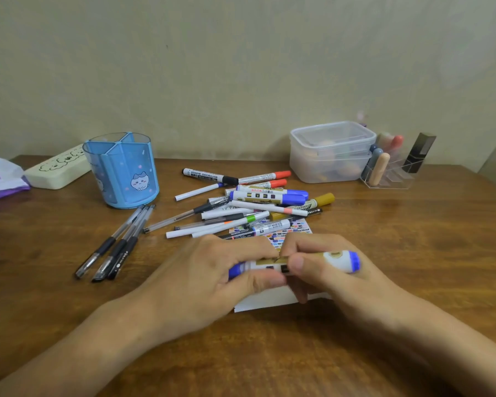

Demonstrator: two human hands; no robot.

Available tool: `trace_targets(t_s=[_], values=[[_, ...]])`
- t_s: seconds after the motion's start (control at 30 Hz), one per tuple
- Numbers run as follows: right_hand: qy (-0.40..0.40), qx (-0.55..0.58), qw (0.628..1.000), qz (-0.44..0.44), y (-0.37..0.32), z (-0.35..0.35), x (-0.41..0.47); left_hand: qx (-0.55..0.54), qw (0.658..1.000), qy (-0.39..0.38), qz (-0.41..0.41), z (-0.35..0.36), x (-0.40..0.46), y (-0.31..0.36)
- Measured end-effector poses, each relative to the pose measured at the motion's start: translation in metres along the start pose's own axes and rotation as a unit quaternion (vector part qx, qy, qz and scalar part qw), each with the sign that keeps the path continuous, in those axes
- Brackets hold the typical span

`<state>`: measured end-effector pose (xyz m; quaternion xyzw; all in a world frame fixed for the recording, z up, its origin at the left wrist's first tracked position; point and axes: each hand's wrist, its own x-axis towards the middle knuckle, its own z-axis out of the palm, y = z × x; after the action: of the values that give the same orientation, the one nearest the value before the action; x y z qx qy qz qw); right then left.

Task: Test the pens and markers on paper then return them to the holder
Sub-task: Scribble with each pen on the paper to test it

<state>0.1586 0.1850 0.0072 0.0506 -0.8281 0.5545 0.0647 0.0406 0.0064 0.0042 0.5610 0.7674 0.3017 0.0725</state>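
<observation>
Both hands grip one blue marker (295,263) just above the paper (272,300): left hand (212,270) on the cap end, right hand (321,265) on the barrel, likely to pull the cap. Marker's long axis runs left-right, cap left. Holder (121,170) looks empty, back left on the surface (413,239).

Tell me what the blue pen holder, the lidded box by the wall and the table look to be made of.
Pen holder: translucent blue plastic, probably; its inner dividers show through the wall. Lidded box: frosted clear plastic; contents show only as blurs. Table: brown wood or wood-look veneer, with visible grain and a slight sheen.
</observation>
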Motion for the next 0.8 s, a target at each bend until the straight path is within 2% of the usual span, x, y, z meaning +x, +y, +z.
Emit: trace_targets(t_s=[0.13,0.3,0.4,0.57,0.8], values=[[0.018,0.015,1.0,0.009,0.004,0.0,0.002,-0.005,1.0,0.017,-0.021,-0.002,0.0,0.003],[0.084,0.127,0.986,0.066,0.013,-0.008,0.015,0.096,0.993,-0.004,-0.068,-0.009,-0.005,0.004],[0.091,0.182,0.973,0.107,0.012,-0.015,0.013,0.127,0.987,-0.008,-0.101,-0.017,-0.003,-0.006],[0.152,0.119,0.977,0.085,0.013,-0.01,0.012,0.158,0.976,-0.075,-0.128,-0.014,-0.002,-0.006],[0.118,0.051,0.988,0.083,0.015,-0.004,0.011,0.199,0.967,-0.108,-0.112,-0.009,-0.002,-0.008]])
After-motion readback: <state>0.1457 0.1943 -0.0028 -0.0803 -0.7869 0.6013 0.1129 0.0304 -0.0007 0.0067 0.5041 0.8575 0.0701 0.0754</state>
